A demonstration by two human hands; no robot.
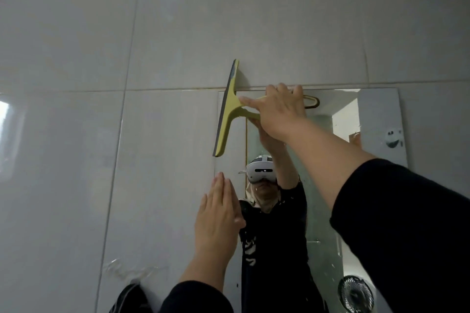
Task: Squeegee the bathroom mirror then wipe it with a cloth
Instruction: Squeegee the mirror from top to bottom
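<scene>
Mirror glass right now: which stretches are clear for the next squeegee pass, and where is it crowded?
Free: the right part of the mirror, from the right hand across to the right edge, and the glass below that forearm. Crowded: the top-left corner, where the squeegee blade overhangs the mirror's left edge onto the tile, and the left edge lower down, where the flat left hand lies.
</scene>
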